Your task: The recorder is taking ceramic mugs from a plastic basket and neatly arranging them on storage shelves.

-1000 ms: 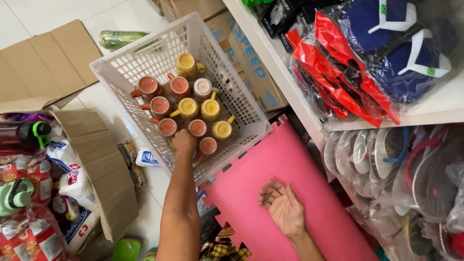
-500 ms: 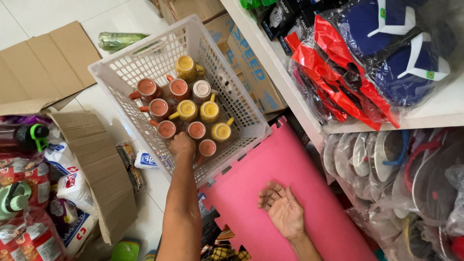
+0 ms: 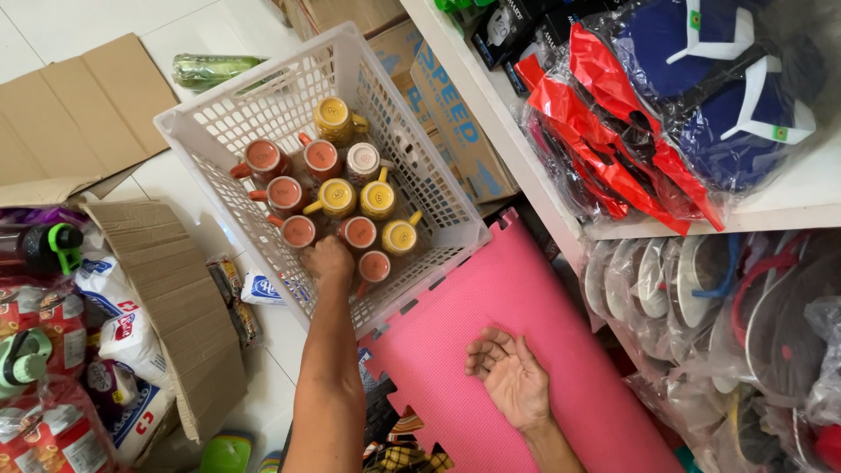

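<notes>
I see my left hand reaching into the white plastic basket, down at its near edge. Its fingers are curled over something there among the mugs, but the back of the hand hides what is under them, so I cannot tell how far they are closed or whether they hold anything. Just beside that hand stand an orange mug on one side and another orange mug on the other. The rest of the basket holds more mugs set upright in rows: orange ones toward the left, yellow mugs toward the middle and right, and one pale mug near the far side.

My right hand lies palm up on the pink foam mat, fingers loosely open and empty, well apart from the basket. The basket's near corner sits on the mat's edge, the rest over the white floor. To the left lies a flattened cardboard box, with packets beside it. On the right a white shelf carries bagged red and blue goods.
</notes>
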